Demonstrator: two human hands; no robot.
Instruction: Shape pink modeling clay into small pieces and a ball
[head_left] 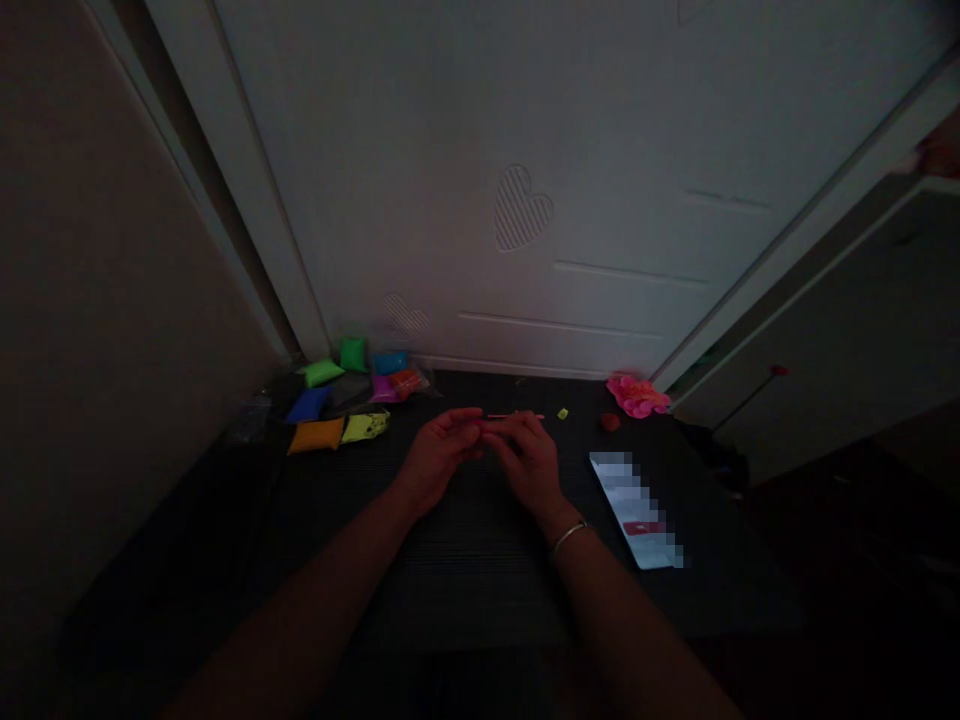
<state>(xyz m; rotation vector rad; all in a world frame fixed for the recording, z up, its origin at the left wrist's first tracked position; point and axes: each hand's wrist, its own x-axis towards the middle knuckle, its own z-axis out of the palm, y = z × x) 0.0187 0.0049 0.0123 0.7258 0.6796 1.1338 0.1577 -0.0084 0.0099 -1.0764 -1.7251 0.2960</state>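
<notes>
Over the dark table (465,590), my left hand (437,458) and my right hand (529,458) meet fingertip to fingertip. Both are closed on a small pinkish-red piece of modelling clay (482,427), mostly covered by the fingers. A thin pink stick (501,416) lies just beyond them, partly hidden by my right hand. To the right of that hand sits a tiny yellow bit (562,413). Farther right are a reddish-brown ball (610,422) and a pink flower-like piece (639,397) with ruffled petals. The light is dim, so fine detail is lost.
Several coloured packets lie at the back left, among them an orange packet (316,436), a yellow packet (363,427) and a green packet (352,354). A lit phone (634,512) rests at the right. A white panel (465,250) with heart shapes rises behind the table.
</notes>
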